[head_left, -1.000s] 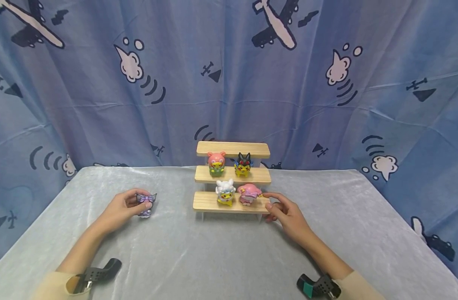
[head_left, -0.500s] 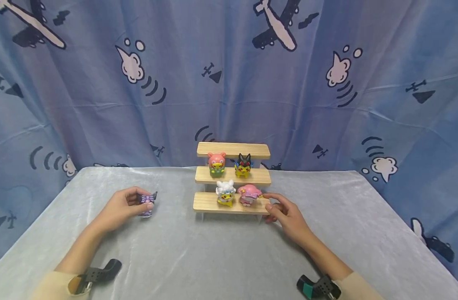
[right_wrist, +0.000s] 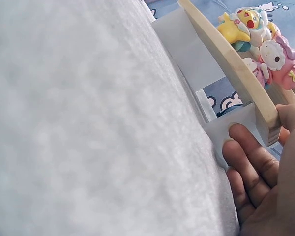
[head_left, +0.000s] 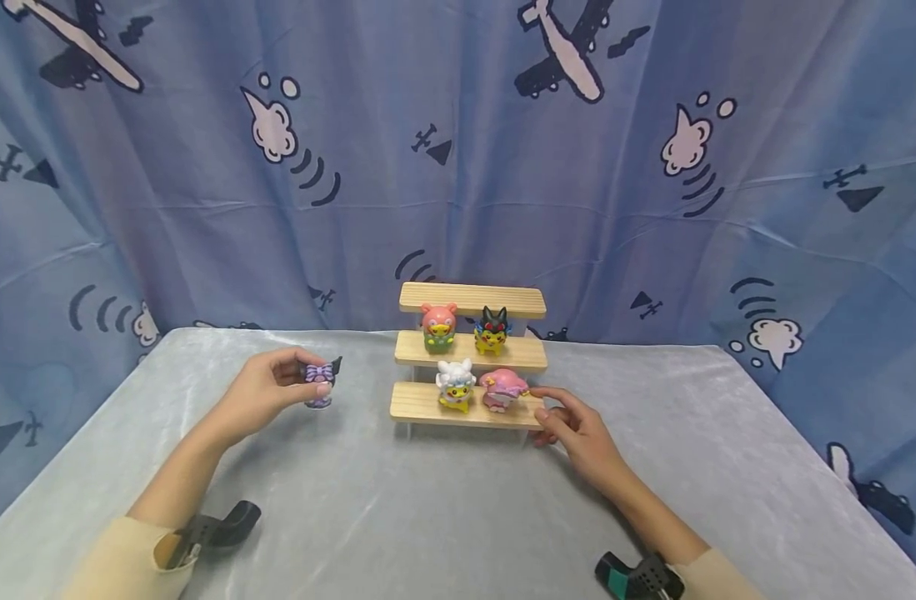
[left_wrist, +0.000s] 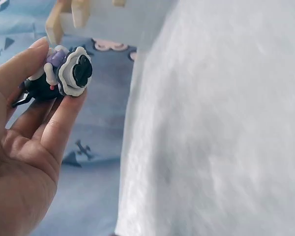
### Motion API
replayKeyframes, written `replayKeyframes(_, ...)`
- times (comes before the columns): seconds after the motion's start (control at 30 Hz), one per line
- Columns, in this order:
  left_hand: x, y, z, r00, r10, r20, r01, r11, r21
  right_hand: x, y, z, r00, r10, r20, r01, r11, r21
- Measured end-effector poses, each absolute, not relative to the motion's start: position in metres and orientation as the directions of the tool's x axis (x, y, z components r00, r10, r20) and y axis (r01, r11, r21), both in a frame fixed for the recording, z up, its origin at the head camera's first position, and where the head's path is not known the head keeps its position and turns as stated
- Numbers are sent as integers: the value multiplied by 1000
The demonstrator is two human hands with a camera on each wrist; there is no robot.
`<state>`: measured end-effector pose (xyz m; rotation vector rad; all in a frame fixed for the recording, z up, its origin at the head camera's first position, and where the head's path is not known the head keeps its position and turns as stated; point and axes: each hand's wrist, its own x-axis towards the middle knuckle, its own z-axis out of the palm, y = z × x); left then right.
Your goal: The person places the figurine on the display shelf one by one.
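My left hand pinches a small purple, black and white figurine between thumb and fingers, held above the table left of the stand. In the left wrist view the figurine shows its underside, a white ruffled rim round a black heart shape. My right hand holds the right end of the lowest board of a three-tier wooden display stand, thumb at the front and index finger behind. The right wrist view has the thumb on the board's end, the other fingers bent below it beside the clear support.
The lowest tier carries a white-hooded figurine and a pink one. On the middle tier stand a pink-and-green figurine and a black-and-yellow one. A grey cloth covers the table; a blue patterned curtain hangs behind.
My left hand has lifted the purple figurine and carried it up and to the right, towards the stand. The right hand keeps its place at the board's end. The head view has shifted slightly.
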<state>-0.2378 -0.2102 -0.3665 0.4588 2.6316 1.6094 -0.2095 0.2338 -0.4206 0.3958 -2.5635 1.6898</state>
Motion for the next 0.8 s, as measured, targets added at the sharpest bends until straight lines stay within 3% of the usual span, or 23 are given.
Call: replayKeyframes(0.8, -254, -156, -305, -934, 232, 272, 352, 456, 817, -210, 233, -421, -966, -191, 174, -234, 358, -904)
